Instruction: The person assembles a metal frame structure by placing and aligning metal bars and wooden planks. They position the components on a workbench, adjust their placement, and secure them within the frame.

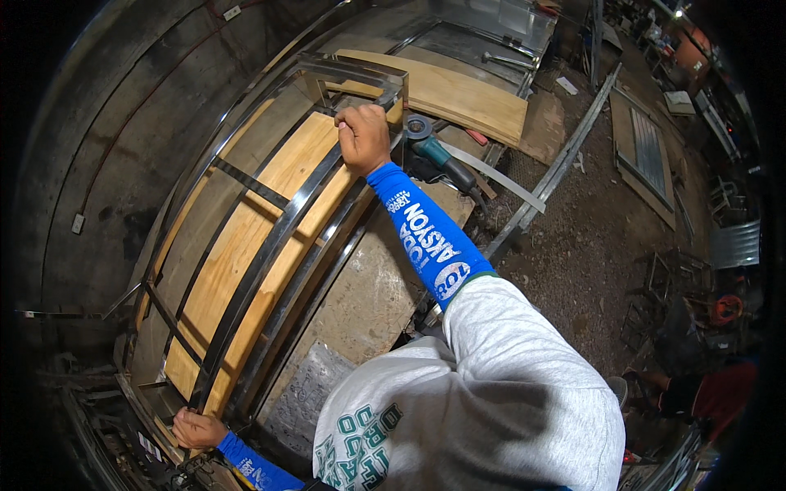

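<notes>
A long metal frame (260,274) of dark and shiny tubing with crossbars lies lengthwise before me. My right hand (363,141) is closed around its far end, the arm stretched out. At the near left end my left hand (198,429) wraps around the frame's end, its fingers partly hidden. Pale wooden boards (214,290) show through the frame, below its bars. Beside my right wrist rests an angle grinder (442,160) with a teal body and a round disc.
A stained work surface (364,303) lies between the frame and my body. Another wooden board (458,94) sits beyond the grinder. Long metal bars (565,164) run along the dirt floor at right. A concrete wall (123,139) stands at left. Another person (720,393) is partly visible at lower right.
</notes>
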A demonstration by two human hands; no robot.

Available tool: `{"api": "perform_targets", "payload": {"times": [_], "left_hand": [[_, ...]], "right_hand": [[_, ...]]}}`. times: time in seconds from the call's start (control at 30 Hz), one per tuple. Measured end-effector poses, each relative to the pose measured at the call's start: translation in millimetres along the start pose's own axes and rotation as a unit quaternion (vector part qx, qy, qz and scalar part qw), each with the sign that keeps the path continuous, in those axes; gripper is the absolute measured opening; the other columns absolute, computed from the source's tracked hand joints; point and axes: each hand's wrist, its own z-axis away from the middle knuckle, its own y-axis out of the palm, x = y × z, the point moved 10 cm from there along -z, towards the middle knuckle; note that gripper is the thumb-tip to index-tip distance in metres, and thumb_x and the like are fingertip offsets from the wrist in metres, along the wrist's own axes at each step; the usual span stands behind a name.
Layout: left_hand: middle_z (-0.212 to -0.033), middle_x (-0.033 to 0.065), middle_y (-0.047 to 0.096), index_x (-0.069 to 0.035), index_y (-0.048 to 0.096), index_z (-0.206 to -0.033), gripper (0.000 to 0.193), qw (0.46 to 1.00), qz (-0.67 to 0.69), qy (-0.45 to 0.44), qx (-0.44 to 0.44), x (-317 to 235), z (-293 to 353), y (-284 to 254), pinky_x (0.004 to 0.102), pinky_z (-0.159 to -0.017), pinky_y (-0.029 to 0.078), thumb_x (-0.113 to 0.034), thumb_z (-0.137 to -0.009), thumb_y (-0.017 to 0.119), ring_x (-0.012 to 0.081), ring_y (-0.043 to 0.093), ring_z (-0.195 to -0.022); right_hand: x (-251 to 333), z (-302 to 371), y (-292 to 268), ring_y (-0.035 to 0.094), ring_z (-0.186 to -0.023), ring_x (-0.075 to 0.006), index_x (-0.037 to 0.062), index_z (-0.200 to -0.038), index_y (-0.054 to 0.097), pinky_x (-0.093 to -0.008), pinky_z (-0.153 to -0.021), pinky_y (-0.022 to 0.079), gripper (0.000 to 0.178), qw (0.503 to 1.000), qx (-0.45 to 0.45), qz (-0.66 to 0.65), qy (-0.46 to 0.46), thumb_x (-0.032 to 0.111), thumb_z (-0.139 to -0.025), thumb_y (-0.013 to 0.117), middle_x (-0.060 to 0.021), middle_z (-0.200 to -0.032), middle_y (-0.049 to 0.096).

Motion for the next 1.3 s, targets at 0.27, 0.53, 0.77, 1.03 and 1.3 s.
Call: {"api": "perform_targets", "payload": {"times": [0.27, 0.53, 0.77, 1.03, 1.3], "left_hand": [[-0.075, 0.0117, 0.062, -0.004, 0.067, -0.080, 0.044, 1.000, 0.002, -0.011, 0.006, 4.8, 3.0, 2.4, 0.0499, -0.068, 0.040, -0.028, -0.108, 0.043, 0.0386, 0.058, -0.075], [-0.074, 0.0096, 0.062, -0.005, 0.066, -0.078, 0.044, 1.000, -0.010, 0.000, 0.001, 1.8, 1.7, 0.5, 0.0478, -0.068, 0.039, -0.025, -0.108, 0.040, 0.0366, 0.058, -0.075], [-0.073, 0.0090, 0.061, -0.005, 0.065, -0.076, 0.045, 1.000, -0.010, 0.002, -0.015, 4.4, 4.6, 1.3, 0.0480, -0.067, 0.038, -0.026, -0.108, 0.041, 0.0358, 0.057, -0.074], [-0.072, 0.0080, 0.060, -0.005, 0.065, -0.075, 0.046, 1.000, 0.004, -0.001, -0.009, 5.6, 4.2, 2.2, 0.0480, -0.066, 0.038, -0.026, -0.108, 0.041, 0.0350, 0.057, -0.073], [-0.071, 0.0083, 0.059, -0.005, 0.064, -0.075, 0.047, 1.000, -0.004, 0.009, -0.025, -1.9, 1.8, -2.1, 0.0483, -0.065, 0.038, -0.026, -0.109, 0.040, 0.0350, 0.057, -0.072]], "right_hand": [[-1.0, 0.1, 0.5, 0.058, -0.078, -0.0335, 0.0090, -0.085, 0.065, -0.0443, -0.084, 0.041, 0.008, 1.000, 0.000, 0.006, -0.004, 0.012, -0.087, 0.057, -0.0109, -0.077, 0.060], [-1.3, -0.2, -0.8, 0.056, -0.076, -0.0329, 0.0101, -0.083, 0.064, -0.0441, -0.082, 0.041, 0.007, 1.000, -0.006, -0.004, 0.004, 0.012, -0.085, 0.058, -0.0101, -0.073, 0.058], [-1.7, -0.1, -0.1, 0.057, -0.077, -0.0334, 0.0095, -0.084, 0.064, -0.0439, -0.084, 0.041, 0.007, 1.000, 0.007, -0.005, 0.015, 0.012, -0.087, 0.058, -0.0105, -0.076, 0.059], [0.8, -1.9, -2.6, 0.056, -0.074, -0.0328, 0.0101, -0.081, 0.063, -0.0440, -0.082, 0.041, 0.006, 1.000, -0.012, -0.007, 0.006, 0.012, -0.085, 0.058, -0.0097, -0.072, 0.057], [-0.4, -0.5, -2.7, 0.057, -0.075, -0.0326, 0.0101, -0.082, 0.064, -0.0436, -0.083, 0.041, 0.006, 1.000, -0.017, -0.011, 0.002, 0.012, -0.085, 0.058, -0.0098, -0.073, 0.058]]}}
